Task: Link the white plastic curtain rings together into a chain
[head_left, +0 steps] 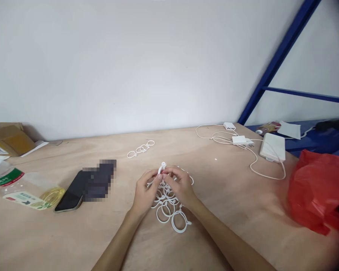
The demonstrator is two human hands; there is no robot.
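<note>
We pinch a small white plastic ring [163, 165] upright between the closed fingertips of our left hand [145, 186] and right hand [180, 186], its top showing just above them. A heap of linked white plastic rings [168, 210] lies directly beneath our hands on the pale plywood table [228, 210], and a short chain of white plastic rings [141, 149] lies beyond them.

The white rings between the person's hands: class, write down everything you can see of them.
The white plastic rings lie in a loose, overlapping heap on the plywood table top. They are thin, smooth hoops, some with a small tab on the rim. Several seem linked, though this is hard to tell. The left hand and right hand pinch one ring upright above the heap, its top showing above the fingers.
</note>
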